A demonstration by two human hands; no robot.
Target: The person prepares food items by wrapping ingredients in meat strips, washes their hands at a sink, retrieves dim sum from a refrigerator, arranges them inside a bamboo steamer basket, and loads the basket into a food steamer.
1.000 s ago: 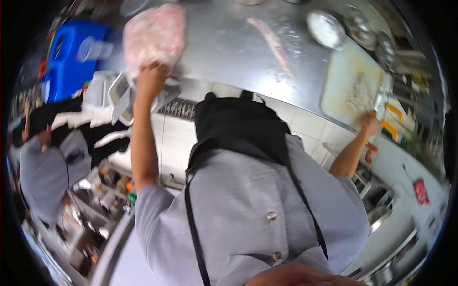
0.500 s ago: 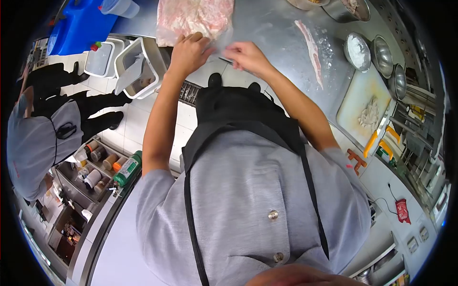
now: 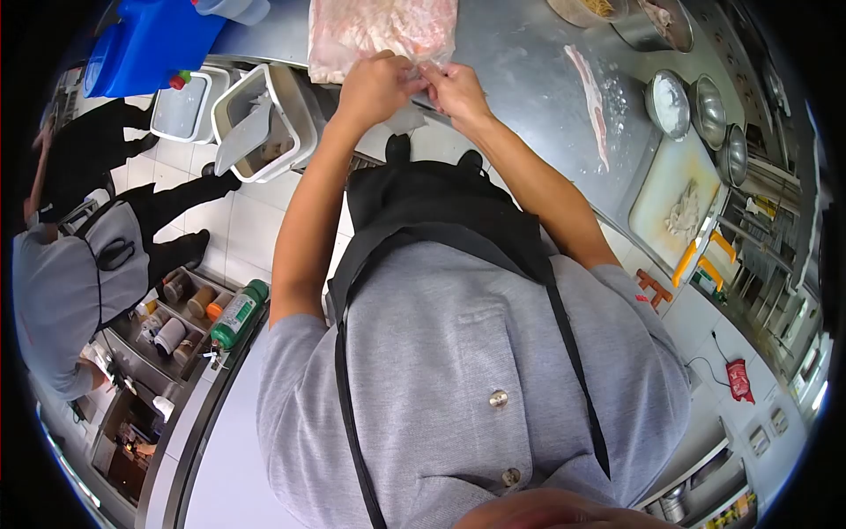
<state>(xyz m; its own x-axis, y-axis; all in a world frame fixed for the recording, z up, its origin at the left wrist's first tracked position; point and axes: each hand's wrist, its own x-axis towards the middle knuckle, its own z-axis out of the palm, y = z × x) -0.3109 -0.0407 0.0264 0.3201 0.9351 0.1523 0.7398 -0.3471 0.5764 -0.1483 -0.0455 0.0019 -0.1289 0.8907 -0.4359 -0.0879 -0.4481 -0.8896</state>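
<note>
A clear plastic bag of pale pink meat lies flat on the steel table, its near end hanging at the table's edge. My left hand is closed on the bag's near end, fingers bent over the loose plastic. Right beside it, my right hand pinches the same plastic with thumb and fingers. The two hands' fingertips nearly meet. Some loose film hangs below them. To the right, a long pale strip of meat lies on the steel among white powder.
Metal bowls, one with white powder, stand at the right. Beyond the table corner is a cutting board with scraps. White bins stand at the left below a blue jug. A co-worker is at far left.
My right hand has moved in against my left at the bag's end; the dark thin object seen by it earlier no longer shows. The whole view has shifted slightly.
</note>
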